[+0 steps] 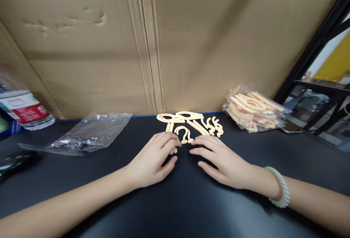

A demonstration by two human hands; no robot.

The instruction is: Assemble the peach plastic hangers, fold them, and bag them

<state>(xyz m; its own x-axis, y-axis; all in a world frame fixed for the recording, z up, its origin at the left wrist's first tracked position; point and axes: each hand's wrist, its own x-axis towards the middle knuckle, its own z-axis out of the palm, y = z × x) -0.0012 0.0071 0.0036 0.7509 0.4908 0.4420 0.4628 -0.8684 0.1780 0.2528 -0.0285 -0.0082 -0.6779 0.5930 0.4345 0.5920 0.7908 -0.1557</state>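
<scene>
Tabletop [186, 209] opens between forearms [90, 198] — left fingers [167, 146] bent over pale pieces [184, 141], hold unclear; right fingers [203, 153] spread, empty.

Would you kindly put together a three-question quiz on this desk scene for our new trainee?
1. True or false: a bracelet circles the right wrist.
2. Which is nearest the left hand? A) bottle B) loose pale pieces C) wrapped bundle
3. Fill in: seen from the camera, the flat clear bag lies to the ____ of the loose pale pieces.

Key: 1. True. 2. B. 3. Left.
</scene>
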